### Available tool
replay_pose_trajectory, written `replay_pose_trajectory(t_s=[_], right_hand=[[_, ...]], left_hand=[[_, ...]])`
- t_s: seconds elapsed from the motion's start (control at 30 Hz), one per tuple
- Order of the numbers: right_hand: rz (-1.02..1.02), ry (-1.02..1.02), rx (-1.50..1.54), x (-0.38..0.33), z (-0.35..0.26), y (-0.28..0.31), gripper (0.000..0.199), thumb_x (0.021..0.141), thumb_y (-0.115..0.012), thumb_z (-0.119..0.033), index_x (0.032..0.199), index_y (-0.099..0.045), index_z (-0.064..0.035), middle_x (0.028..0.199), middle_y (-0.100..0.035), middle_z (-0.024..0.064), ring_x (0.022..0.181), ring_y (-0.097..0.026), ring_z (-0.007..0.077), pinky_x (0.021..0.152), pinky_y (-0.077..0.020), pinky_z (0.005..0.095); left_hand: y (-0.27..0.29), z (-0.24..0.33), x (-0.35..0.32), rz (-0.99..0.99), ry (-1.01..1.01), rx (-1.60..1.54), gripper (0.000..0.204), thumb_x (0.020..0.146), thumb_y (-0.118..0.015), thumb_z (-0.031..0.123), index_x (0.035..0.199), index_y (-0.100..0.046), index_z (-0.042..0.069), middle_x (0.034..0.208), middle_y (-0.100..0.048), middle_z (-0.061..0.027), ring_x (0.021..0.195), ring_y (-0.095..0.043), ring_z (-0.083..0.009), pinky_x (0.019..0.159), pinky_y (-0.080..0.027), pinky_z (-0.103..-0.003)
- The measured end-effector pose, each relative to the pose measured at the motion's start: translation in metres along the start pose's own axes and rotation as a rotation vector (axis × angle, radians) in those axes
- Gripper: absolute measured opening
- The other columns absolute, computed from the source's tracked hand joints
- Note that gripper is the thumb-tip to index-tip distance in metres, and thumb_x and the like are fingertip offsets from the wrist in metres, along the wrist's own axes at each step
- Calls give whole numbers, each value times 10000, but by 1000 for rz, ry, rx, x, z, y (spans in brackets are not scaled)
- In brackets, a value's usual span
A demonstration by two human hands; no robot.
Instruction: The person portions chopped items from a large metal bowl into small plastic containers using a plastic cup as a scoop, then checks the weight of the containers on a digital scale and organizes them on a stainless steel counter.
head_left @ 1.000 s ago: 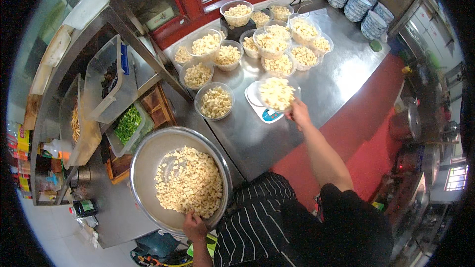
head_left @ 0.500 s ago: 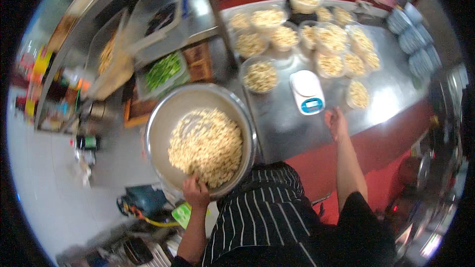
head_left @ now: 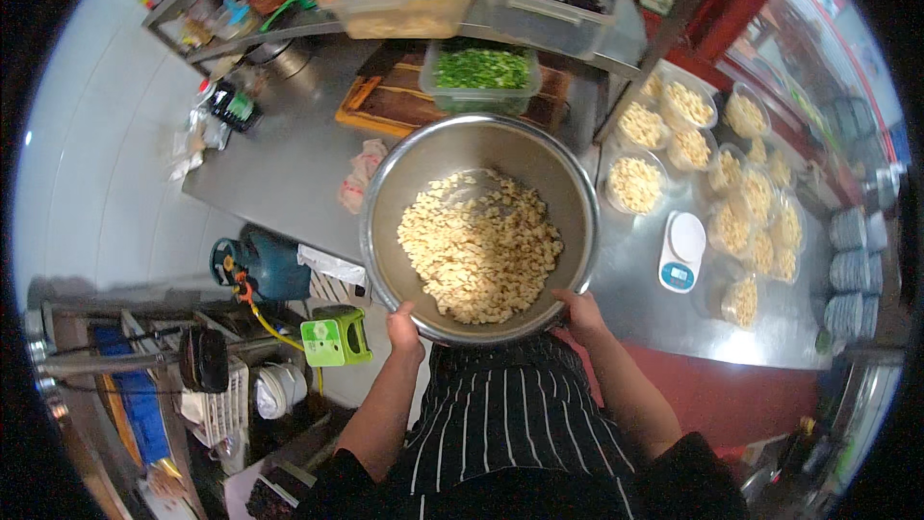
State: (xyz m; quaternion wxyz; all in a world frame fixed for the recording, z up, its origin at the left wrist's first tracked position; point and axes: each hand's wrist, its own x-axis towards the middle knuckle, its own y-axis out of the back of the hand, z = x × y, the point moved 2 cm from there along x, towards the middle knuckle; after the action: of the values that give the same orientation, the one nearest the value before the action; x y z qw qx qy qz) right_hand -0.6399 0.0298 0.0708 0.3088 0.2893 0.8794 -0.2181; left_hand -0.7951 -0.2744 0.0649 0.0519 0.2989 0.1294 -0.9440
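Note:
A large steel mixing bowl (head_left: 383, 231) is in front of my striped apron, partly filled with small pale-yellow pieces (head_left: 481, 260) that look like dough bits. My left hand (head_left: 405, 329) grips its near rim on the left, with the thumb over the edge. On the near right of the rim, my right hand (head_left: 583, 316) closes the same way. The fingers of both hands are partly hidden under the bowl. To the right, on the steel counter, lies a white kitchen scale (head_left: 682, 250) with a blue display panel and nothing on its round plate.
Several clear tubs (head_left: 636, 183) of the same pale pieces crowd the right counter, with stacked bowls (head_left: 849, 270) beyond. Behind the mixing bowl, a tub of chopped greens (head_left: 481, 79) sits on a wooden board (head_left: 385, 101). A gas cylinder (head_left: 274, 265) and green stool (head_left: 335, 337) stand lower left.
My view has turned left. My right hand has left the area beside the scale and taken the bowl's rim. My left hand has moved from inside the bowl to its rim.

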Motion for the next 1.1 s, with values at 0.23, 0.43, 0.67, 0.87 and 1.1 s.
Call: replay_pose_trajectory(t_s=[0.23, 0.43, 0.67, 0.87, 1.1], right_hand=[[-22, 210, -147, -47, -46, -56, 130, 840, -598, -39, 944, -609, 38, 823, -644, 72, 751, -599, 180, 670, -476, 347], [102, 506, -221, -58, -51, -2, 163, 820, -617, -8, 969, -632, 56, 913, -660, 81, 806, -603, 157, 731, -496, 332], [248, 172, -173, -27, -47, -27, 109, 840, -598, -136, 825, -621, -31, 874, -605, 75, 618, -529, 181, 591, -466, 326], [126, -55, 44, -49, -30, -71, 112, 839, -604, -166, 830, -619, -56, 777, -600, 65, 635, -548, 184, 570, -467, 359], [68, 35, 92, 9, 24, 11, 269, 806, -554, -116, 1029, -583, 32, 977, -630, 135, 899, -611, 276, 803, -486, 396]], left_hand=[[43, -10, -2, -213, 338, -238, 356, 772, -579, 124, 1101, -582, -13, 1062, -636, -118, 1026, -584, -282, 954, -433, -404], [17, -24, -9, -421, 441, -357, 191, 793, -602, 138, 944, -589, 22, 830, -607, -85, 747, -586, -224, 678, -475, -333], [5, 34, 9, -354, 350, -265, 223, 747, -620, 64, 965, -585, 32, 887, -628, -74, 872, -603, -233, 855, -472, -380], [44, 50, -5, -76, 109, 65, 406, 712, -635, 101, 1091, -587, -37, 980, -647, -100, 975, -587, -236, 924, -431, -376], [-1, 39, -24, -48, 58, 330, 240, 755, -626, 118, 947, -635, -26, 852, -645, -69, 764, -592, -179, 706, -471, -329]])
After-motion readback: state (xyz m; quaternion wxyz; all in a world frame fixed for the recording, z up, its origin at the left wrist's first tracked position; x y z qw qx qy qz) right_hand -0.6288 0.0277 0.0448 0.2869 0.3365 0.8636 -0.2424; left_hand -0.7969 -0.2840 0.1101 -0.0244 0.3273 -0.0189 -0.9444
